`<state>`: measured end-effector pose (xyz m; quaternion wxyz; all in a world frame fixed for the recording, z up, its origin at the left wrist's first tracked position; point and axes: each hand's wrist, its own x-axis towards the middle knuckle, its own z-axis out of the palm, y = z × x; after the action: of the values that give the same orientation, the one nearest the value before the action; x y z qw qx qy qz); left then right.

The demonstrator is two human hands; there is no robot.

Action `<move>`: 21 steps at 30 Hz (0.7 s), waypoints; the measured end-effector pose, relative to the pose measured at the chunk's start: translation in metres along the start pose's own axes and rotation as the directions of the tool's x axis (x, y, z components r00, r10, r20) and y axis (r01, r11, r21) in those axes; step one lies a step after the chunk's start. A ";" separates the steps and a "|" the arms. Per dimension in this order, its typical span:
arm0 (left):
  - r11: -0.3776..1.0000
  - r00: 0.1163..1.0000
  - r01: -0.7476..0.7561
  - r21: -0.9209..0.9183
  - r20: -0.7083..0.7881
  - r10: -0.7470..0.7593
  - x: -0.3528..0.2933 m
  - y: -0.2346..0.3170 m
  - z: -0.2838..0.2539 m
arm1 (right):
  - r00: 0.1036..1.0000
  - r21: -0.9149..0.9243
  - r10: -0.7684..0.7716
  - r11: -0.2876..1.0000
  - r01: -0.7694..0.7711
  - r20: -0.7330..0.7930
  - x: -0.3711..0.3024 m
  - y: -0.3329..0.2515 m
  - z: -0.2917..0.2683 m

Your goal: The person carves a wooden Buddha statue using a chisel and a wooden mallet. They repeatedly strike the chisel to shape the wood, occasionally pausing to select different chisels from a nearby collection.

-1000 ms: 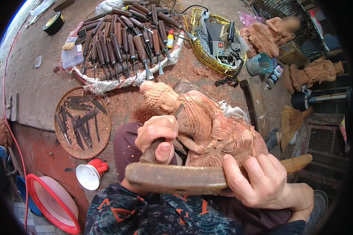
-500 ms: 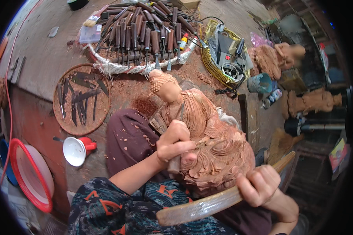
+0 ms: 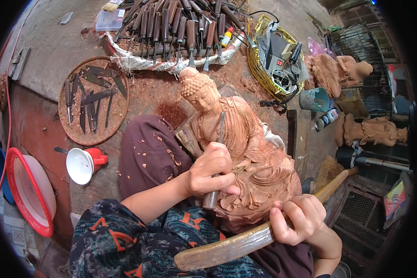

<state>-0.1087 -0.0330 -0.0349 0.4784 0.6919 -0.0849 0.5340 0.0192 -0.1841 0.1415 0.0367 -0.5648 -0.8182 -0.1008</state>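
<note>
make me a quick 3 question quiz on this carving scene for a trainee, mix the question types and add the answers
1. Multiple choice: what does the right hand hold?
A) a paintbrush
B) a curved wooden club
C) a red-rimmed basin

2. True or false: the left hand is wrapped around a chisel.

3. Fill in the blank: in the picture, the round tray of dark, flat blades lies to the ____ of the carved statue.

Key: 1. B; 2. True; 3. left
</note>
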 end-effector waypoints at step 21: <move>0.994 0.996 0.073 -0.081 -0.044 -0.076 0.008 -0.001 -0.004 | 0.985 -0.073 0.134 0.989 -0.126 0.113 -0.012 0.005 -0.004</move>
<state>-0.1072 -0.0266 -0.0294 0.5270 0.6624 -0.0689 0.5280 0.0280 -0.1946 0.1442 -0.0235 -0.6228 -0.7766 -0.0916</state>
